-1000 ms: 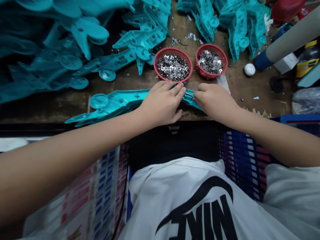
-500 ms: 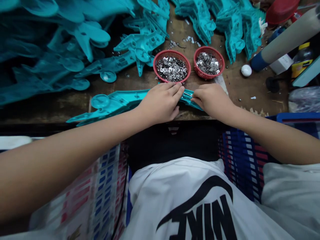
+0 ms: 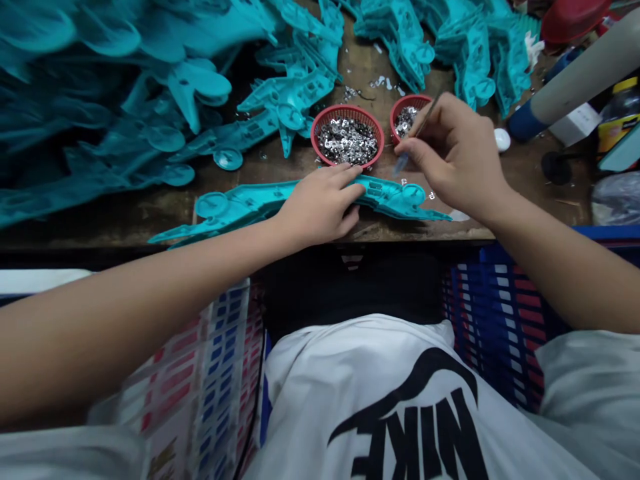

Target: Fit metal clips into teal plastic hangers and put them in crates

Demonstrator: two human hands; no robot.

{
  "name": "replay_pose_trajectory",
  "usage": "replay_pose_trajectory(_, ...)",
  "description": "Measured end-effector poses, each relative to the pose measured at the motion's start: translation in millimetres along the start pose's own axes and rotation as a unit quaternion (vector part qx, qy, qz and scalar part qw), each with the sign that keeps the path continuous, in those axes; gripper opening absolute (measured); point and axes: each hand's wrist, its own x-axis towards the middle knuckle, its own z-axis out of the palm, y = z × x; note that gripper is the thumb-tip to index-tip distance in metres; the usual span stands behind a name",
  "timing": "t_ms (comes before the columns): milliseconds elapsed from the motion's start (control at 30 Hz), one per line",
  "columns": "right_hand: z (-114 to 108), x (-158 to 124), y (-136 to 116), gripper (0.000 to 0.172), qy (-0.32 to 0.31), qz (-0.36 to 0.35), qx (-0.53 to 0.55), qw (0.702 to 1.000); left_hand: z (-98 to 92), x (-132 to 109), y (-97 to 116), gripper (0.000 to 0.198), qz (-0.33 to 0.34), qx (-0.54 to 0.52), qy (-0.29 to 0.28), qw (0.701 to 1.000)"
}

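A long teal plastic part point(image 3: 260, 195) lies lengthwise along the near edge of the workbench. My left hand point(image 3: 323, 205) grips its middle, fingers across the top and thumb curled at the near side. Right of those fingers, dark slots show in the part. My right hand point(image 3: 455, 157) is raised above the part's right end, pinching a slender tool point(image 3: 426, 119) with a bluish lower tip; its exact kind is unclear. Beyond my left fingertips stands a red basket point(image 3: 314, 137) of small metal clips point(image 3: 347, 141). A second red basket point(image 3: 395, 110) is partly hidden by my right hand.
More teal parts point(image 3: 165, 133) are piled high at the left, and others point(image 3: 465, 60) lie at the back right. A grey tube point(image 3: 580, 80), a white box point(image 3: 575, 123) and a bottle point(image 3: 617, 113) stand at the right. Blue crates point(image 3: 487, 313) flank my lap.
My right hand has lifted off the teal part and moved up and to the right with the slender tool, uncovering the part's right end. My left hand stays on the part.
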Motion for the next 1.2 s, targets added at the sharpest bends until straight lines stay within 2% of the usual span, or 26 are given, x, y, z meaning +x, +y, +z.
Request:
replay_pose_trajectory(100, 11.0, 1.6, -8.8, 0.027, -0.029, 0.004, 0.019, 0.999, 2.0, -0.2, -0.7, 0.056, 0.0, 0.012, -0.003, 1.0)
replay_pose_trajectory(233, 19.1, 3.9, -8.4, 0.025, -0.066, 0.02, 0.015, 0.998, 4.4, 0.7, 0.9, 0.058, -0.001, 0.032, 0.001, 0.999)
replay_pose_trajectory(333, 18.5, 4.5, -5.4, 0.024, -0.059, -0.001, 0.045, 0.997, 5.5, 2.0, 2.3, 0.055, -0.005, 0.039, -0.006, 0.999)
replay_pose_trajectory(400, 17.2, 3.8, -5.0, 0.025, -0.053, -0.004, 0.028, 0.998, 6.1, 2.7, 2.5, 0.055, -0.008, 0.034, -0.007, 0.999)
replay_pose_trajectory(500, 16.6, 2.2, -6.6, 0.031, -0.066, 0.014, -0.015, 0.998, 7.1, 3.0, 1.6, 0.06, -0.01, 0.027, 0.001, 1.0)
replay_pose_trajectory(700, 18.1, 1.4, -9.3, 0.042, -0.077, 0.032, -0.008, 0.997, 7.0, 2.8, 0.8, 0.065, -0.006, 0.025, 0.011, 1.0)
replay_pose_trajectory(933, 20.6, 0.1, -4.4, 0.034, -0.091, 0.013, 0.028, 0.995, 1.6, 2.7, 4.0, 0.059, -0.003, 0.039, 0.0, 0.999)
replay_pose_trajectory(1067, 20.0, -1.9, -1.7, 0.035, -0.108, 0.004, -0.013, 0.994, -1.5, 2.6, 5.8, 0.056, 0.002, 0.049, -0.011, 0.999)
replay_pose_trajectory(1200, 18.4, -1.5, 0.7, 0.036, -0.077, 0.001, -0.03, 0.997, -2.1, 3.1, 6.0, 0.054, 0.014, 0.067, -0.012, 0.998)
